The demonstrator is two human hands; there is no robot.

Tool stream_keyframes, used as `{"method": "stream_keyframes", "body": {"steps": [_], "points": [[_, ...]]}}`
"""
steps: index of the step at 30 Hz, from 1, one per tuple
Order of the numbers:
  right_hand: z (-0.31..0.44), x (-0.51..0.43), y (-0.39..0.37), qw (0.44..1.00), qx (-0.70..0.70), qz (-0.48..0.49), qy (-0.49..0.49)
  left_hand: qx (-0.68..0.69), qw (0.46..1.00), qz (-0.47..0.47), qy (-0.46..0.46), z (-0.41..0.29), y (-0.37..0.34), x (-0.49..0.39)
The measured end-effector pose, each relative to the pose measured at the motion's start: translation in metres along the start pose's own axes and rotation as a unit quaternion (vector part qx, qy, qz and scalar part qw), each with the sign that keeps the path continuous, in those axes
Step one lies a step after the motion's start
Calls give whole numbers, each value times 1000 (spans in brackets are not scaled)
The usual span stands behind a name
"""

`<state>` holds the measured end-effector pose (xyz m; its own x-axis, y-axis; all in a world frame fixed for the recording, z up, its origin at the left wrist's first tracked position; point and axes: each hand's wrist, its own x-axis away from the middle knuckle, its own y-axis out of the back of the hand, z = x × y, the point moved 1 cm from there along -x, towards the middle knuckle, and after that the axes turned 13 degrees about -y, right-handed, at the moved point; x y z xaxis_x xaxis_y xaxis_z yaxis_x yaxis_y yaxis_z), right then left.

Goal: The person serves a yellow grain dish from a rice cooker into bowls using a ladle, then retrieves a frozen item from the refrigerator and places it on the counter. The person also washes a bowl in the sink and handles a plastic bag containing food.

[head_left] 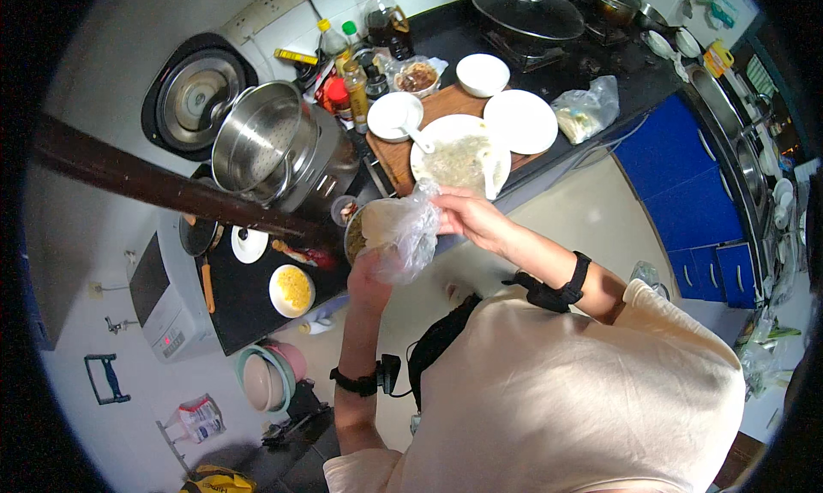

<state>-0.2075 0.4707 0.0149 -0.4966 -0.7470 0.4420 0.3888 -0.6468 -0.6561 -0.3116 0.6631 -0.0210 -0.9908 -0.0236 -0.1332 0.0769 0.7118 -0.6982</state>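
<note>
Both hands are on a clear plastic bag (411, 236) with something pale inside. My right hand (469, 216) pinches its gathered upper edge. My left hand (371, 277) holds it from below, its fingers partly hidden behind the plastic. Behind the bag, a round container (353, 236) with brownish contents shows only in part. Just beyond my right hand, a large white plate (421, 165) of pale, wet mixture stands on a wooden cutting board (398, 168), with a white spoon (489, 178) in it. A second white spoon (421, 139) reaches from a white bowl (386, 131) to the plate's rim.
An empty white plate (521, 121), a white bowl (483, 75) and a knotted plastic bag (586, 113) are at the right. Several bottles (355, 88) line the wall. A steel steamer pot (257, 146) and a bowl of yellow food (292, 290) are at the left. A dark beam (180, 184) crosses the view.
</note>
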Motion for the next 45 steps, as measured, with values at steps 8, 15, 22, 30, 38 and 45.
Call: {"method": "stream_keyframes", "body": {"steps": [8, 15, 22, 30, 38, 45], "points": [[17, 46, 60, 966, -165, 192, -55, -94, 984, -116, 94, 53, -44, -35], [11, 86, 88, 986, 165, 17, 16, -438, 896, 75, -6, 99, -124, -17], [20, 135, 89, 808, 538, -59, 233, -421, 907, -12, -11, 114, -140, 7], [5, 105, 93, 971, 231, 11, -62, -23, 987, -159, -4, 96, -120, 51], [-29, 75, 53, 966, 126, 186, -126, -53, 987, -148, -26, 56, -79, 73], [-42, 52, 21, 977, 115, 163, -80, -95, 986, -134, 11, 16, -56, 85]]}}
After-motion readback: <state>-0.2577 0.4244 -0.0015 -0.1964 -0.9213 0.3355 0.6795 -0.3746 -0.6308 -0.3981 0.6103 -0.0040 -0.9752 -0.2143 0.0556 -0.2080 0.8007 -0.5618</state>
